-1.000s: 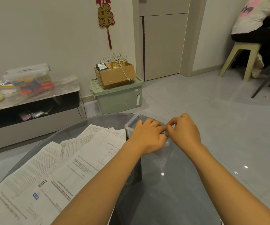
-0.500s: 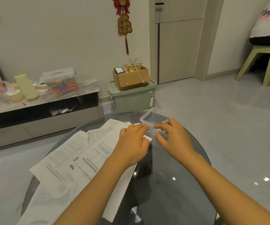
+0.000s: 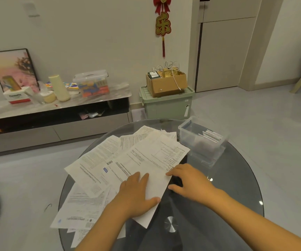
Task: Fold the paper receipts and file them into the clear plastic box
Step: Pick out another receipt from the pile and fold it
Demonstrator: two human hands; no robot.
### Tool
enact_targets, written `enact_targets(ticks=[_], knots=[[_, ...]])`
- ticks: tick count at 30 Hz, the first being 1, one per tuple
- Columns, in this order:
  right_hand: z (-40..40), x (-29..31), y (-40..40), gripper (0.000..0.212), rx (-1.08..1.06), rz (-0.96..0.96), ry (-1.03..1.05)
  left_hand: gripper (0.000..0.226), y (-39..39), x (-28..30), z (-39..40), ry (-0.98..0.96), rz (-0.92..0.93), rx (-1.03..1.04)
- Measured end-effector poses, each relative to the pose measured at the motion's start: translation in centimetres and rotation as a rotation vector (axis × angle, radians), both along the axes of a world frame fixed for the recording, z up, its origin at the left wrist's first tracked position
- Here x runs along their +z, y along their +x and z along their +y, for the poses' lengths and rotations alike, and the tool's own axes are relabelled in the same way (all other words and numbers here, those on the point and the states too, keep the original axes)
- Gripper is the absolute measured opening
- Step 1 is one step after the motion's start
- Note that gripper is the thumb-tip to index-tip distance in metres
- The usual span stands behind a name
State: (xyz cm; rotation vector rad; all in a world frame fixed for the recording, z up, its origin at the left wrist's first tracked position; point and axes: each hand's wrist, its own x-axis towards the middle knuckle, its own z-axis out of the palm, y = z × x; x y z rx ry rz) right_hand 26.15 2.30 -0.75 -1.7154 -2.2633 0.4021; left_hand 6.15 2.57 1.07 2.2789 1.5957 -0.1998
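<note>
A loose pile of printed paper receipts covers the left half of the round glass table. My left hand lies flat on the near end of the top sheet, fingers straight. To its right, my right hand touches that sheet's right edge with its fingertips, thumb spread on the glass. The clear plastic box stands at the table's far right, lid off, with a few folded receipts upright inside. Both hands are well short of the box.
A green storage bin with a cardboard box on top stands on the floor beyond the table. A low TV bench with clutter runs along the left wall. Tiled floor lies to the right.
Both hands left the clear box and came back toward me onto the top sheet of the pile. The camera view shifted left and down, so the box now sits farther right.
</note>
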Motion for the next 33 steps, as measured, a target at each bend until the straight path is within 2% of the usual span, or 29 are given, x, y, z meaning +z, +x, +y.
enact_targets(ticks=[3,7,14,17,20,24,26,29,33], knots=[[0.6,-0.4,-0.3,0.051,0.084,-0.074,-0.024,0.095,-0.2,-0.4,0.1,-0.115,0.039,-0.085],[1.2,-0.3,-0.4,0.054,0.133,-0.108,-0.064,0.097,-0.6,-0.6,1.0,-0.144,-0.028,-0.106],[1.5,-0.7,-0.6,0.039,0.118,-0.120,0.007,0.083,-0.3,-0.6,1.1,-0.137,-0.017,-0.138],[1.9,-0.8,-0.4,0.032,0.082,-0.117,0.055,0.070,-0.8,-0.2,1.2,-0.153,-0.091,-0.114],[1.9,-0.8,0.0,0.035,0.088,-0.137,0.051,0.069,-1.0,-0.7,1.3,-0.114,-0.128,-0.089],[1.2,-0.3,-0.3,0.034,0.129,-0.048,-0.056,0.080,-1.1,-1.3,2.0,-0.052,-0.145,-0.048],[0.8,-0.5,-0.5,0.042,0.127,-0.037,-0.097,0.081,-1.3,-1.5,2.5,-0.014,-0.135,-0.041],[0.8,-1.0,-0.8,0.045,0.063,0.010,-0.087,0.073,-1.4,-1.7,2.9,0.011,-0.213,-0.023],[1.2,-1.3,-1.0,0.028,-0.039,0.123,-0.085,0.052,-1.2,-1.9,3.3,0.060,-0.287,0.028]])
